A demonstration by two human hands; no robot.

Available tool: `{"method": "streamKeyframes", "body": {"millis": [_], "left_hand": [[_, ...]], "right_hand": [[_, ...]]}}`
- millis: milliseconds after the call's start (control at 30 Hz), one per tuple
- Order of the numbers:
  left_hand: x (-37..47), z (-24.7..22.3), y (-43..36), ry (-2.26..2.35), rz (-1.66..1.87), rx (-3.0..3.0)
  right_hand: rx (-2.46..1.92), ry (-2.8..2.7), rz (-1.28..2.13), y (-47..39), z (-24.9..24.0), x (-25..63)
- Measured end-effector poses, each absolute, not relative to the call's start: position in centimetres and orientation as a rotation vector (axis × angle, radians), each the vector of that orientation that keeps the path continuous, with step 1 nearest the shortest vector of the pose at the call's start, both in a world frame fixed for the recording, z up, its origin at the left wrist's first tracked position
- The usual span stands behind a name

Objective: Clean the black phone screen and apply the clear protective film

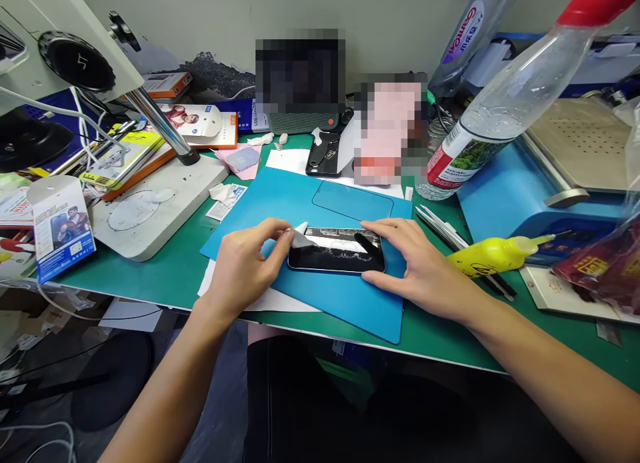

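Observation:
A smartphone point(330, 259) lies face up across the blue mat point(345, 300), its dark glass showing bright reflections and a band of pale specks or streaks. My left hand point(253, 260) is at the phone's left end, thumb and forefinger pinching a small white wipe point(301, 238) that touches the glass. Around the phone's right end, my right hand point(417, 266) grips it, with the thumb at the near edge and the fingers at the far edge. Just beyond the phone lies a clear, dark-rimmed screen protector point(353, 198) on the mat.
Right of the mat are tweezer-like tools point(440, 226), a yellow squeeze bottle point(493, 255) and a tall red-capped water bottle point(480, 130). A microscope stand's base point(145, 216) and boxes point(65, 230) occupy the left. Behind lies a black phone-shaped item point(324, 155).

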State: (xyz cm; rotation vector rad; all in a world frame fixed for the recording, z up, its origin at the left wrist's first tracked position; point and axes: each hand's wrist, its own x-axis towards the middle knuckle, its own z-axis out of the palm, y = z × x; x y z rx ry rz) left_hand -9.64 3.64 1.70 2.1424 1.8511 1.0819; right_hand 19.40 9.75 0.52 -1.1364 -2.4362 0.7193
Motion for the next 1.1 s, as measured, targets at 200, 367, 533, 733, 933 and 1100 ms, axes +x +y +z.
{"method": "streamKeyframes", "body": {"millis": [200, 367, 533, 733, 933, 1100], "left_hand": [[-9.4, 1.6, 3.6, 1.968, 1.119, 2.044], [-8.8, 1.4, 3.6, 2.035, 1.027, 2.052], [-8.2, 0.9, 3.2, 2.075, 0.967, 2.197], [-7.4, 0.3, 2.6, 1.955, 0.806, 2.408], [-7.0, -0.4, 1.7, 1.830, 0.828, 2.471], [-6.4, -0.5, 1.0, 1.706, 0.848, 2.611]], "right_hand": [[-1.140, -2.425, 0.740, 9.7, 0.5, 19.3], [-1.127, -2.420, 0.733, 9.8, 0.5, 19.3], [-1.106, -2.419, 0.721, 9.9, 0.2, 19.4], [-1.104, -2.414, 0.725, 9.8, 0.2, 19.3], [-1.094, -2.418, 0.736, 9.7, 0.3, 19.3], [-1.093, -2.419, 0.736, 9.6, 0.4, 19.3]]}}
